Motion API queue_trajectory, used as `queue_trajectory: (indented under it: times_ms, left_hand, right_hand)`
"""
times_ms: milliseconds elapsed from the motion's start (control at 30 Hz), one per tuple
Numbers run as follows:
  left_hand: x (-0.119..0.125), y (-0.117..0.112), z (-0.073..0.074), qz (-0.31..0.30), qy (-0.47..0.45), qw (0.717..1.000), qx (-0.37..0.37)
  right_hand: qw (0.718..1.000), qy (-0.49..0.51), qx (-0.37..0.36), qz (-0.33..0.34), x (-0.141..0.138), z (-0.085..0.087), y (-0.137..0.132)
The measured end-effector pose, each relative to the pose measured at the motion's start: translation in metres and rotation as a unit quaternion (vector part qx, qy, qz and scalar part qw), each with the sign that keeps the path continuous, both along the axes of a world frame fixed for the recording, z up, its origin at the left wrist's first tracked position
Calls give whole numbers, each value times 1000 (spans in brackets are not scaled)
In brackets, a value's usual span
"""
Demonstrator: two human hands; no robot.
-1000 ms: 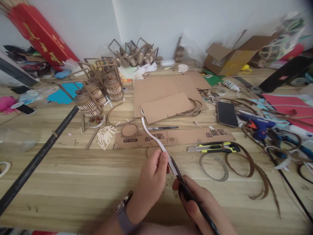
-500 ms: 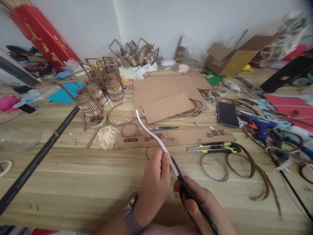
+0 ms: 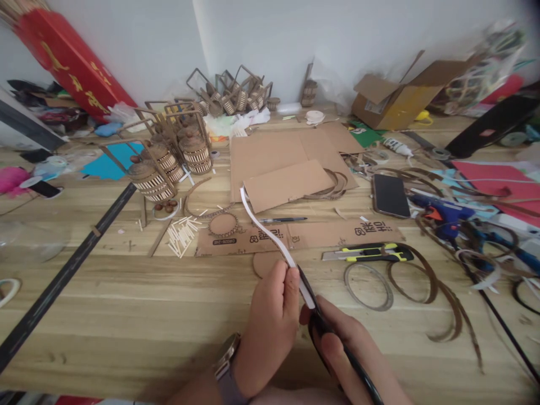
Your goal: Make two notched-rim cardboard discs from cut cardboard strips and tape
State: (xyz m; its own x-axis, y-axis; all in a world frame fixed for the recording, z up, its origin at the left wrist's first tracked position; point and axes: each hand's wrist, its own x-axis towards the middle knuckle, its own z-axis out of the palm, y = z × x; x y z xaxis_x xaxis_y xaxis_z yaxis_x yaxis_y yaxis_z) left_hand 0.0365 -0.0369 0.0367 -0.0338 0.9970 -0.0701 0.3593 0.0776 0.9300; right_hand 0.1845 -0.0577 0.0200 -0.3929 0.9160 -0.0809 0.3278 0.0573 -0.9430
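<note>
Pinched between the thumb and fingers of my left hand (image 3: 270, 326) is a narrow white strip (image 3: 270, 236), which curves up and away over the cardboard. My right hand (image 3: 346, 337) grips black-handled scissors (image 3: 319, 326). Their blades lie along the strip's near end, beside my left thumb; how far they are parted I cannot tell. Under the strip's far part is a flat printed cardboard piece (image 3: 320, 236). A round cardboard disc (image 3: 262, 264) lies partly hidden behind my left hand.
To the right lie a utility knife (image 3: 367, 252), a grey ring (image 3: 368, 287), brown strips (image 3: 451, 304), a phone (image 3: 391, 196) and a blue glue gun (image 3: 445, 216). Small woven baskets (image 3: 154, 180) stand at left, near short sticks (image 3: 182, 236). A cardboard box (image 3: 392, 101) is at the back.
Both hands have shifted slightly, and the white strip's far end has swung a little to the right. My grip on strip and scissors stays the same.
</note>
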Motion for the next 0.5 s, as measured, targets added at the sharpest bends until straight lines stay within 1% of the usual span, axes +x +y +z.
queue_trajectory:
  times_ms: [133, 200, 367, 500]
  left_hand:
    - [0, 0, 1, 5, 7, 1000, -2]
    - [1, -1, 2, 3, 6, 1000, -6]
    - [2, -2, 1, -13, 13, 999, -29]
    - [2, -2, 0, -13, 15, 999, -32]
  right_hand:
    - [1000, -2, -21, -6, 0, -4, -2]
    - [1000, 5, -20, -7, -2, -1, -1]
    - [999, 31, 12, 14, -7, 8, 5]
    - [1000, 15, 0, 10, -7, 8, 7]
